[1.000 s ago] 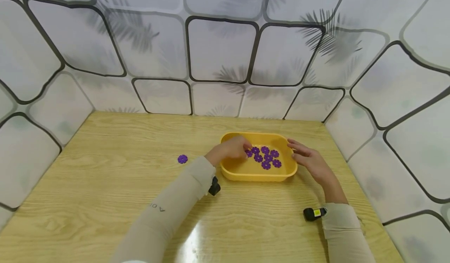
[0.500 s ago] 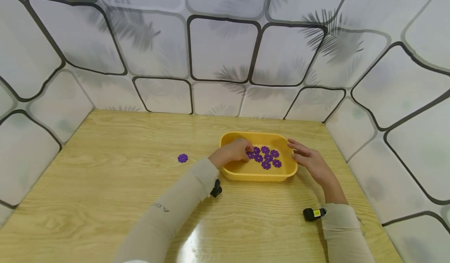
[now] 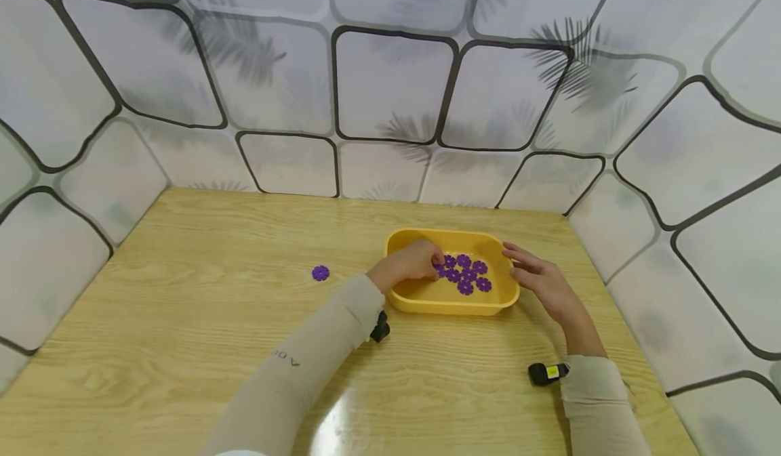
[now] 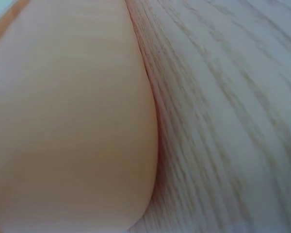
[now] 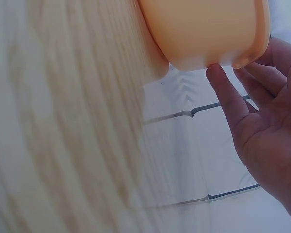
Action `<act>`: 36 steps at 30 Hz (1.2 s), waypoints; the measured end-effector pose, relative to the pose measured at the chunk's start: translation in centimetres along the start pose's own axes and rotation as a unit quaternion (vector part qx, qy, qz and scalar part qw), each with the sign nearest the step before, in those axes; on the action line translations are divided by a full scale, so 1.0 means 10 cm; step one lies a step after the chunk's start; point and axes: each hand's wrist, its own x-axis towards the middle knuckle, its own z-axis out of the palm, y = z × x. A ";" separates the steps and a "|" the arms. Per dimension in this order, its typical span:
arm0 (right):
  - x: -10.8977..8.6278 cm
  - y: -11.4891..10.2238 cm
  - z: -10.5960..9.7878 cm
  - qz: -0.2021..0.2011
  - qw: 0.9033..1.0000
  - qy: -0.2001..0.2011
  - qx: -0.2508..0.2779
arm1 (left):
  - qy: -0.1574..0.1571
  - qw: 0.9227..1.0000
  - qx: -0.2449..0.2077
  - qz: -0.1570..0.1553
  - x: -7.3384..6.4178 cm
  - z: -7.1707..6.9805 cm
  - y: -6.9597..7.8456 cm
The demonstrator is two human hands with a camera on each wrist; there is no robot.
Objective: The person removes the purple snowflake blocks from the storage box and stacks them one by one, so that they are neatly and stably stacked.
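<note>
A yellow tray [image 3: 451, 308] stands on the wooden table in the head view, with several purple notched discs [image 3: 468, 275] like snowflake building pieces grouped in its right half. My left hand [image 3: 416, 259] reaches over its left side, curled fingers pinching a purple disc [image 3: 442, 272] at the group's left edge; the fingertips are partly hidden. Against the tray's right end rests my right hand [image 3: 541, 281], fingers extended. In the right wrist view its fingertips touch the tray's outer wall [image 5: 203, 34]. The left wrist view is filled by the tray wall [image 4: 77, 116], hiding the left fingers.
One more purple disc [image 3: 320, 273] lies on the table [image 3: 183, 320] to the left of the tray. Patterned white walls [image 3: 390, 83] enclose the table at the back and both sides. Each wrist bears a small black camera [image 3: 539, 375].
The left hand has shifted slightly right inside the tray, and the disc at its fingertips has moved with it. My right hand stays at the tray's end. The head view has turned slightly.
</note>
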 end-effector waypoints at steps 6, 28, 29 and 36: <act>-0.01 0.00 -0.01 0.002 1.000 -0.001 0.000 | -0.002 1.000 -0.001 0.006 0.01 0.01 0.00; 0.01 0.03 -0.01 -0.013 1.000 -0.001 0.012 | -0.024 0.998 0.021 0.051 -0.03 0.00 0.01; 0.01 0.03 -0.01 -0.012 1.000 -0.001 0.015 | -0.026 0.998 0.021 0.049 -0.03 0.00 0.01; 0.03 0.06 -0.01 -0.008 1.000 0.004 0.009 | -0.028 0.999 0.019 0.042 -0.04 0.01 0.00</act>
